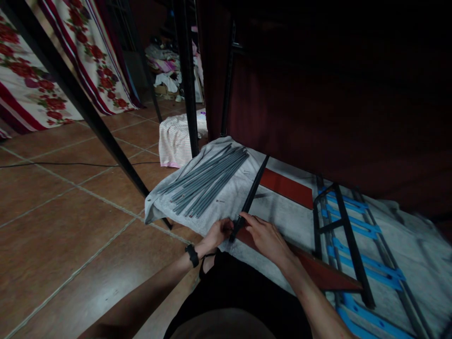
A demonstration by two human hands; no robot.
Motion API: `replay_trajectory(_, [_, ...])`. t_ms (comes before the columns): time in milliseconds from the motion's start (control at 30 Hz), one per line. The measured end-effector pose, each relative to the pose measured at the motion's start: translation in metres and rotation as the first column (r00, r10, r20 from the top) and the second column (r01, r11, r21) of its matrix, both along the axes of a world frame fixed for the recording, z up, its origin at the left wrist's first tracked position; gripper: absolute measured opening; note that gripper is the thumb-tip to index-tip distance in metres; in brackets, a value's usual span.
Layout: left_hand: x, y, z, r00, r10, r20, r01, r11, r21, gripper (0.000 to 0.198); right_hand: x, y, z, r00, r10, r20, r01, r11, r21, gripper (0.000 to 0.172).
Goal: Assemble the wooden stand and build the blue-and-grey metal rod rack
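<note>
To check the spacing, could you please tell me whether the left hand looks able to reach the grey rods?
Probably yes: the grey rods lie just beyond the left hand, with cloth between and nothing visibly blocking.

The black bar [253,190] looks like matt metal.

Brown tiled floor [45,235], floral curtain [88,42], dim light

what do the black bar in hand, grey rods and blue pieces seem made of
Black bar: probably painted metal, straight, slim, evenly dark. Grey rods: likely metal, from their thin, straight shape and dull sheen. Blue pieces: perhaps plastic, smooth and evenly bright; coated metal possible.
</note>
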State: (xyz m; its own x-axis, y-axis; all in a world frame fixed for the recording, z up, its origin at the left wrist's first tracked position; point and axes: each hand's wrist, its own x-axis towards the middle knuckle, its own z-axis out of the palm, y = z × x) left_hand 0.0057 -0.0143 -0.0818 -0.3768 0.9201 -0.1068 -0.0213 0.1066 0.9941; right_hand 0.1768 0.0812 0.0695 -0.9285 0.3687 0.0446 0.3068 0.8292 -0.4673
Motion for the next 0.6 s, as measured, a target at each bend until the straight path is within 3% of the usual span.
replay_trajectory(200, [-0.008,-0.003,0.019,0.985,0.035,-0.169,-0.038,0.999,-0.016,0.021,0.0,-0.001,0.0,0.999,-0.003,0.033,0.004,0.999,-0.034,0.053])
replay_trajectory(267, [-0.008,-0.005,0.034,0.991,0.084,-0.107,-0.084,0.996,0.007,0.017,0.0,-0.002,0.0,0.999,-0.002,0.042,0.003,0.999,-0.038,0.052])
replay_trajectory(367, [-0.002,-0.01,0.065,0.991,0.12,0.05,-0.124,0.99,0.073,0.03,-0.001,-0.004,0.0,0.999,-0.013,0.053,0.014,0.999,-0.032,0.053])
replay_trajectory(467, [0.007,-0.013,0.092,0.986,0.124,0.109,-0.138,0.981,0.134,0.034,-0.001,-0.006,0.002,0.996,-0.041,0.078,0.042,0.999,-0.013,0.056])
replay_trajectory(600, [0.011,-0.01,0.105,0.991,0.12,0.059,-0.126,0.985,0.12,0.032,0.003,-0.011,0.005,0.992,-0.084,0.097,0.08,0.996,0.047,0.056])
